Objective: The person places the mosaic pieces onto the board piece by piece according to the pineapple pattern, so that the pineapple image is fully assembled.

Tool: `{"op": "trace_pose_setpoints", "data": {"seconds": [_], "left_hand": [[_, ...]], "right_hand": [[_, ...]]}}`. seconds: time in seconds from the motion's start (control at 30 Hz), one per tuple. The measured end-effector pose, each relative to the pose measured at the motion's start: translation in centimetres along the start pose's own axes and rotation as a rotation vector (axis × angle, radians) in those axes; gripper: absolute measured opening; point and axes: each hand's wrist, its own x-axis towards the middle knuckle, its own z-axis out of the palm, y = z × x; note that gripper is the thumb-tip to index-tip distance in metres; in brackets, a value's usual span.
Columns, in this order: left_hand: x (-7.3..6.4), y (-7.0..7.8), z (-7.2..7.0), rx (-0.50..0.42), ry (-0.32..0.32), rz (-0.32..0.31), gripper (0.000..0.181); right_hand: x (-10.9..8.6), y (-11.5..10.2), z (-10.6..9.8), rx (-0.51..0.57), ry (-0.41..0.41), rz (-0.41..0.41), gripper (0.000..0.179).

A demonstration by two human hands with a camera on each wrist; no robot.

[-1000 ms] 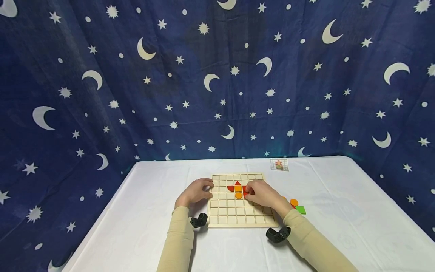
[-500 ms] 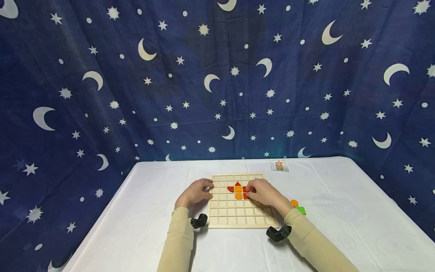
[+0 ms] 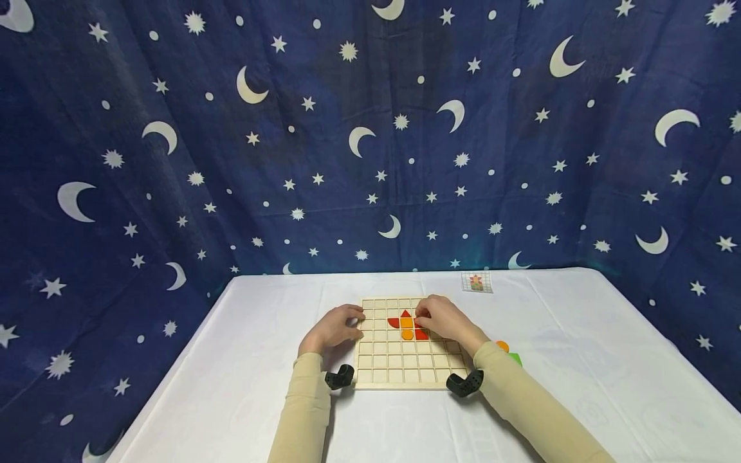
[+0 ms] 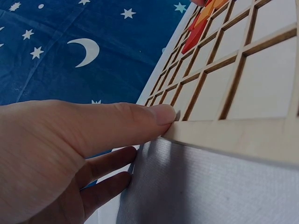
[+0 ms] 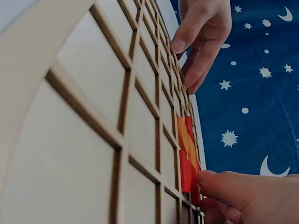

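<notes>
A wooden grid board (image 3: 388, 386) lies on the white table. My left hand (image 3: 332, 328) rests at its left edge, thumb (image 4: 161, 114) extended onto the frame and fingers beside the side. In its cells sit a red triangle (image 3: 406, 314), a red rounded piece (image 3: 393, 323), an orange square (image 3: 407, 322), an orange disc (image 3: 408, 335) and a lower red piece (image 3: 421, 335). My right hand (image 3: 446, 318) pinches another red piece (image 5: 195, 184) in the cell right of the orange square. Its fingertips partly hide that piece.
Beyond the board lies a small pattern card (image 3: 477, 282) with a coloured figure on a grid. A loose orange disc (image 3: 502, 346) and a green square (image 3: 516, 359) lie near my right forearm. A dark blue star-and-moon cloth (image 3: 370, 161) hangs behind the table.
My right hand has moved from the lower red piece slightly up and away, to the red piece above it. The lower red piece now shows in its cell. My left hand stays put.
</notes>
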Motion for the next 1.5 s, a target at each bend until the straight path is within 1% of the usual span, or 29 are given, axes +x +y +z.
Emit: {"op": "trace_pose_setpoints", "data": {"seconds": [0.23, 0.37, 0.57, 0.67, 0.8, 0.93, 1.0, 1.13, 1.33, 1.47, 1.5], "left_hand": [[0.0, 0.1, -0.1, 0.007, 0.003, -0.003, 0.04], [0.0, 0.1, -0.1, 0.014, 0.006, -0.001, 0.04], [0.0, 0.1, -0.1, 0.015, 0.005, -0.011, 0.04], [-0.1, 0.2, -0.1, 0.016, 0.008, -0.007, 0.04], [-0.2, 0.2, -0.1, 0.012, 0.007, -0.001, 0.04], [-0.2, 0.2, -0.1, 0.019, 0.004, 0.003, 0.04], [-0.1, 0.1, -0.1, 0.018, 0.004, 0.0, 0.04], [-0.1, 0.1, -0.1, 0.015, 0.008, -0.014, 0.04], [-0.1, 0.0, 0.0, 0.005, 0.008, -0.01, 0.041], [-0.1, 0.1, -0.1, 0.005, 0.005, 0.004, 0.04], [-0.1, 0.1, -0.1, 0.007, 0.005, 0.006, 0.04]], "right_hand": [[-0.2, 0.3, -0.3, 0.019, -0.036, -0.044, 0.008], [-0.3, 0.3, -0.3, 0.004, -0.035, -0.032, 0.009], [-0.4, 0.4, -0.4, 0.021, -0.045, -0.053, 0.01], [-0.7, 0.6, -0.7, 0.07, -0.037, -0.02, 0.017], [-1.6, 1.2, -1.9, 0.119, -0.011, 0.054, 0.025], [-3.1, 2.4, -3.7, 0.118, 0.005, 0.115, 0.027], [-4.1, 3.2, -4.6, 0.115, 0.001, 0.151, 0.028], [-5.8, 4.5, -6.1, 0.103, -0.045, 0.189, 0.029], [-7.6, 5.7, -7.3, 0.113, -0.179, 0.19, 0.031], [-8.4, 6.1, -7.6, 0.12, -0.263, 0.142, 0.027], [-8.5, 6.1, -7.6, 0.122, -0.281, 0.116, 0.027]]}}
